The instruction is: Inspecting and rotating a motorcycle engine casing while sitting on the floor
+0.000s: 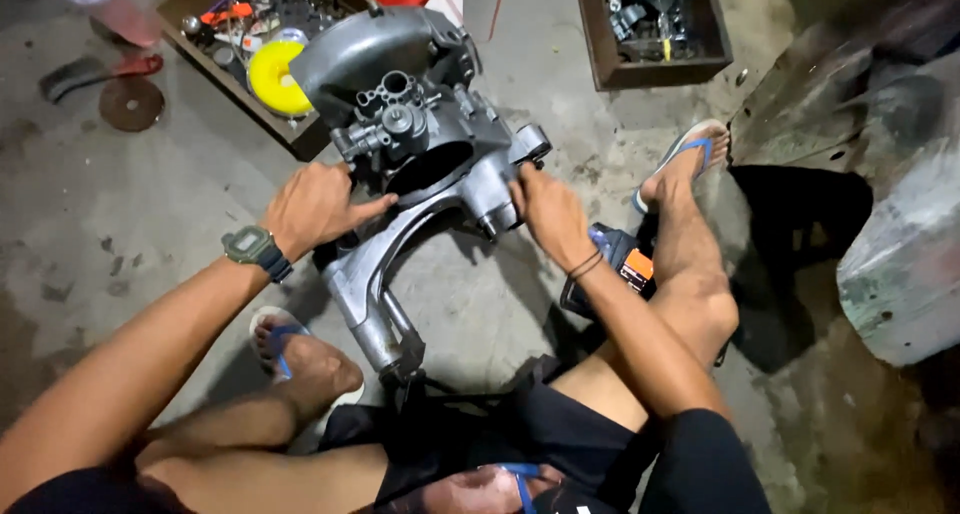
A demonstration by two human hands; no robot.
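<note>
1. Head view: a grey metal engine casing [420, 164] stood on the concrete floor [150, 224] between the seated person's legs, its long arm running down toward the lap.
2. The left hand [315, 206] lay against the casing's left side, fingers [372, 209] curled and pressed on the metal near the dark round opening. It looked to be bracing the part; whether the fingers closed round an edge could not be told.
3. The right hand [548, 209] rested on the casing's right side, by a round boss, fingers bent down over the edge. How tightly it held could not be told.
4. A green-faced wristwatch [252, 246] sat on the left wrist, and thin dark bands [586, 265] circled the right wrist.
5. Both feet wore blue-strapped sandals [690, 149], one on either side of the casing.
6. Behind the casing a wooden tray [290, 134] held tools and a yellow disc [275, 77]. A second wooden box [650, 69] of metal parts stood well apart, at upper right.
7. A dark power tool with an orange patch [625, 264] lay just beside the right leg.
</note>
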